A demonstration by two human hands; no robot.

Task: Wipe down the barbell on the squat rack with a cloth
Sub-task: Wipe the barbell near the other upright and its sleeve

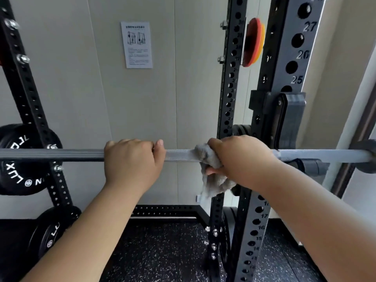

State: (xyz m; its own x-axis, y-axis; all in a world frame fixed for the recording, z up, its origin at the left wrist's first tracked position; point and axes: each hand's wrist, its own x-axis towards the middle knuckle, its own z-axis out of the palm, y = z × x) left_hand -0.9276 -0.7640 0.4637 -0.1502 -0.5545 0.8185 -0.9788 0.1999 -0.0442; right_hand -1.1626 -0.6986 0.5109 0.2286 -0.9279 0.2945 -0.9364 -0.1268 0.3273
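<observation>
A grey steel barbell (50,155) runs level across the view, resting on the squat rack. My left hand (132,159) grips the bar from above near its middle, fingers curled over it. Just to the right, my right hand (238,157) holds a crumpled grey cloth (207,157) wrapped round the bar, with the loose end of the cloth hanging below. A short knurled stretch of bar shows between the two hands. The part of the bar under the cloth is hidden.
The grey rack upright (284,78) with numbered holes and a J-hook (284,110) stands right behind my right hand. A black rear upright (230,78) and black weight plates (20,159) at the left hang nearby. An orange-red plate (254,41) sits high up. Speckled rubber floor (162,251) lies below.
</observation>
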